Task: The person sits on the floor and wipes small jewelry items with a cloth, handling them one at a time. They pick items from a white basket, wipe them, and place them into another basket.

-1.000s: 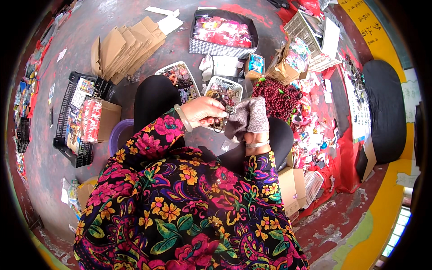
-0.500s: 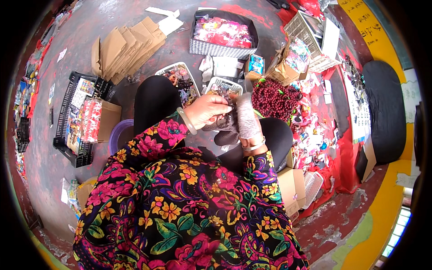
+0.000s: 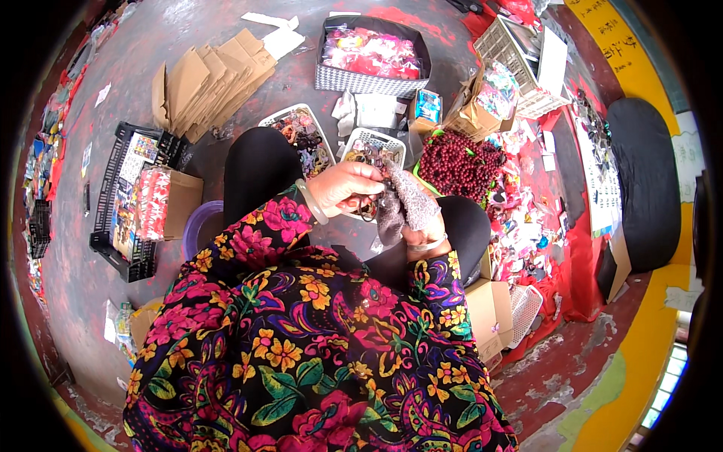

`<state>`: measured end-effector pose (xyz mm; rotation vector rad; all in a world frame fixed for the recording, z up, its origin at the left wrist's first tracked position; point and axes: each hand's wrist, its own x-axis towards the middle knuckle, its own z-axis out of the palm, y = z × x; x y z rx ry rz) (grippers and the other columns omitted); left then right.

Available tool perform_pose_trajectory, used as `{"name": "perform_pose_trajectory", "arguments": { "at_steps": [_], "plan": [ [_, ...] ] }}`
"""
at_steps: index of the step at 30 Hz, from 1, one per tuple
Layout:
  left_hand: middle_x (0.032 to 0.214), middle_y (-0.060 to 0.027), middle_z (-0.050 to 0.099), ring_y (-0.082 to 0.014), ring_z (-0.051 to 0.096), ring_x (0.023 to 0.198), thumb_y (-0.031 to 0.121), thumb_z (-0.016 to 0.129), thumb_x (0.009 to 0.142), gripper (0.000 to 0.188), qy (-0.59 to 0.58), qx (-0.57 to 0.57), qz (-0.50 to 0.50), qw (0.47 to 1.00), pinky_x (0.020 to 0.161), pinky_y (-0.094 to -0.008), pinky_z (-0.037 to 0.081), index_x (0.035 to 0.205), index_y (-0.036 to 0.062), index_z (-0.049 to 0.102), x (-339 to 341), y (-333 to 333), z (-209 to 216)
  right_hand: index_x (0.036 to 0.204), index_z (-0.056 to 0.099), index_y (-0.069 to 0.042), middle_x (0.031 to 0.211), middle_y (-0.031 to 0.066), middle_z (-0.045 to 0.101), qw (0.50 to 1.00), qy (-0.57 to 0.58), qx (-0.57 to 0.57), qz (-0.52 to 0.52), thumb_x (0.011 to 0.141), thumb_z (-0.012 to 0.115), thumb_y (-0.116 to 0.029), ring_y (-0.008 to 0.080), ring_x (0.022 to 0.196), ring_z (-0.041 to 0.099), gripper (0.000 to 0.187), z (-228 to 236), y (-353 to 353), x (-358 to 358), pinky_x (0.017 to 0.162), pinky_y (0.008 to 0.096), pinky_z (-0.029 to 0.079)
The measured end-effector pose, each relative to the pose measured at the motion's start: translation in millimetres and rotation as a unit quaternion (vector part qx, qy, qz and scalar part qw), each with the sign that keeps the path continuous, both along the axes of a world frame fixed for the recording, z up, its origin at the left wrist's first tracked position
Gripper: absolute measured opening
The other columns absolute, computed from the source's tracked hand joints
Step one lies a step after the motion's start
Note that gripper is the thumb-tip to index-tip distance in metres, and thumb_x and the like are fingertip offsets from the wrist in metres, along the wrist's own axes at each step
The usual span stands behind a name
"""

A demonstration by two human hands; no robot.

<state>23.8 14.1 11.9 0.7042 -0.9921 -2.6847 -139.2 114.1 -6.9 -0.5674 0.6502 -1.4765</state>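
Note:
Above my lap I hold a grey, fuzzy piece of cloth [image 3: 411,197] that hangs in two soft, folded flaps. The fingers of my right hand [image 3: 429,230] are wrapped round its lower part. My left hand [image 3: 340,187] is closed in a pinch at the cloth's upper left edge, by a small dark part whose kind I cannot make out. Just beyond my hands stands a white basket [image 3: 388,140] of brownish bands, partly hidden by my fingers. Left of it is another white basket [image 3: 325,138] with mixed coloured hair ties.
Dark red bead-like berries [image 3: 461,167] heap up at the right. A checked fabric bin [image 3: 369,81] of pink packets stands farther off. Flattened cartons [image 3: 215,83], a black crate [image 3: 120,260] and a purple tub [image 3: 197,233] lie leftward. Small goods cover a red cloth [image 3: 584,264] at right.
The grey cloth has turned and spread from a bundle wrapped along my right fingers into hanging flaps. My right hand has dropped slightly lower; my left hand keeps its pinch.

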Motion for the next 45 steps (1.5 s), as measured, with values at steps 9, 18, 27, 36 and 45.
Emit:
{"name": "perform_pose_trajectory", "arguments": {
  "at_steps": [9, 18, 27, 36, 45],
  "plan": [
    [0.067, -0.0033, 0.054, -0.0034, 0.044, 0.045, 0.006, 0.055, 0.083, 0.006, 0.008, 0.017, 0.02, 1.0, 0.034, -0.0136, 0.027, 0.088, 0.0026, 0.055, 1.6, 0.8, -1.3, 0.113, 0.048, 0.003, 0.107, 0.0103, 0.055, 0.999, -0.007, 0.021, -0.026, 0.075, 0.065, -0.025, 0.0183, 0.094, 0.056, 0.05, -0.5, -6.4, 2.8, 0.081, 0.0296, 0.046],
    [0.062, -0.0011, 0.049, -0.0021, 0.037, 0.04, 0.01, 0.055, 0.083, 0.008, -0.089, -0.104, 0.021, 0.99, 0.034, -0.0154, 0.024, 0.079, 0.0034, 0.055, -6.5, 13.3, 9.8, 0.104, 0.057, -0.001, 0.087, 0.007, 0.062, 0.991, -0.018, 0.119, -0.054, 0.086, 0.052, -0.011, 0.0155, 0.074, 0.061, 0.021, 0.8, -13.7, 10.3, 0.064, 0.0256, 0.051],
    [0.071, -0.0038, 0.053, -0.0038, 0.044, 0.05, 0.007, 0.053, 0.084, 0.007, 0.039, 0.057, -0.022, 0.997, 0.038, -0.0137, 0.03, 0.088, 0.002, 0.055, -3.3, 8.5, 1.4, 0.108, 0.054, 0.001, 0.09, 0.0092, 0.061, 0.992, -0.048, 0.103, -0.057, 0.086, 0.047, -0.01, 0.0174, 0.072, 0.062, 0.025, -5.1, -10.4, 4.3, 0.064, 0.028, 0.052],
    [0.074, -0.0064, 0.056, -0.0053, 0.049, 0.051, 0.005, 0.047, 0.088, 0.009, 0.055, 0.041, 0.154, 0.986, 0.041, -0.0151, 0.037, 0.091, 0.0012, 0.054, -5.8, 2.0, 1.0, 0.103, 0.055, -0.003, 0.094, 0.0076, 0.06, 0.988, -0.079, 0.086, -0.097, 0.088, 0.051, -0.019, 0.0173, 0.082, 0.058, 0.023, -16.3, -18.0, -0.8, 0.07, 0.0289, 0.049],
    [0.071, -0.004, 0.055, -0.0045, 0.045, 0.049, 0.005, 0.053, 0.084, 0.003, -0.01, -0.074, 0.102, 0.992, 0.038, -0.0149, 0.031, 0.085, 0.0029, 0.052, -11.9, 13.1, 4.3, 0.105, 0.054, -0.003, 0.09, 0.0071, 0.061, 0.991, -0.008, 0.114, -0.069, 0.088, 0.045, -0.014, 0.0176, 0.073, 0.06, 0.022, 11.3, -11.3, 9.9, 0.062, 0.0268, 0.05]
  ]
}}
